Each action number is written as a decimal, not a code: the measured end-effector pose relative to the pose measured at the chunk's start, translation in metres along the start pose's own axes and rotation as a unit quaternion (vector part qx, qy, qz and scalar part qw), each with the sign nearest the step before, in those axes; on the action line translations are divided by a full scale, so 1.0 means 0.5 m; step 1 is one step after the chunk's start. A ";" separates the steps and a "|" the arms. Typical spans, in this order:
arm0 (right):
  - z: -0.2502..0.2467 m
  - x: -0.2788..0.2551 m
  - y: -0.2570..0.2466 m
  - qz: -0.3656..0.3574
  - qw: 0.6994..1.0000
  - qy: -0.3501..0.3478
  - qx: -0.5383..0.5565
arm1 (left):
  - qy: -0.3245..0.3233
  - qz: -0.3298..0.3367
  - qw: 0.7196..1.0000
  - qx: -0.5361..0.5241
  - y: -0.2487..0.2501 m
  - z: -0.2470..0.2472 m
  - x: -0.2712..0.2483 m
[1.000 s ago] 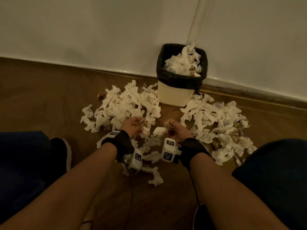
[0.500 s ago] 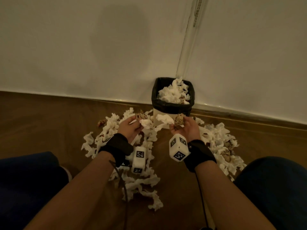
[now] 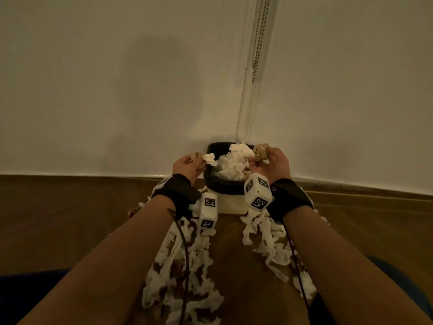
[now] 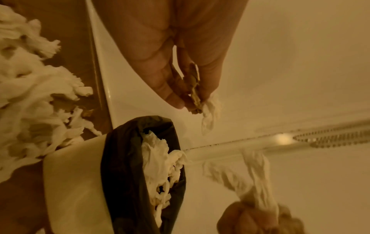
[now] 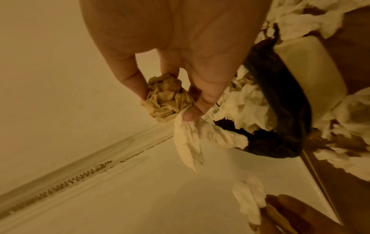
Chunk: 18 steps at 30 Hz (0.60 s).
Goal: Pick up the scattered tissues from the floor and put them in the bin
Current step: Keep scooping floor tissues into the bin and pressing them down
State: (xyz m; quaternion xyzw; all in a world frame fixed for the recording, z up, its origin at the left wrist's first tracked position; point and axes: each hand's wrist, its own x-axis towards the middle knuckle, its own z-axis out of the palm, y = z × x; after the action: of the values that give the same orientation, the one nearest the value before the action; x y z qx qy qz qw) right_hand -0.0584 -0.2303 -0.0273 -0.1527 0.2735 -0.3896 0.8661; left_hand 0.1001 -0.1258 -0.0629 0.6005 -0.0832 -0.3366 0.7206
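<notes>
- I am holding both hands up over the bin (image 3: 223,184), which is standing on the floor (image 3: 70,219) against the wall (image 3: 117,78), at the skirting edge.
- My left hand (image 3: 187,166) is pinching a brown wad (image 4: 195,93) and a white tissue (image 4: 209,114) between thumb and fingers, just left of the bin's rim.
- My right hand (image 3: 269,164) is grasping a crumpled brown ball (image 5: 167,98) and a white strip (image 5: 190,142), which is hanging from the fingertips above the bin's far right corner.
- The bin, lined with a black bag (image 4: 124,158), is brimming with white tissues (image 3: 230,167).
- Many more tissues are lying scattered on the floor: one pile (image 3: 182,277) is running under my left forearm, another (image 3: 269,245) under my right.
- A bead chain (image 3: 257,38) is hanging down the wall above the bin.
</notes>
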 end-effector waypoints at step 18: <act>0.020 0.352 0.096 -0.047 0.613 -0.015 -0.788 | -0.052 0.156 0.781 0.602 -0.091 0.103 0.173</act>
State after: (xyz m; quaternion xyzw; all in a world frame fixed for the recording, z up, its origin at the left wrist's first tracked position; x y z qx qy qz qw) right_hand 0.0721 -0.3322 -0.1047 -0.7953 0.4546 -0.0619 0.3962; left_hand 0.1209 -0.2205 -0.1158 0.8726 -0.3988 -0.1318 0.2495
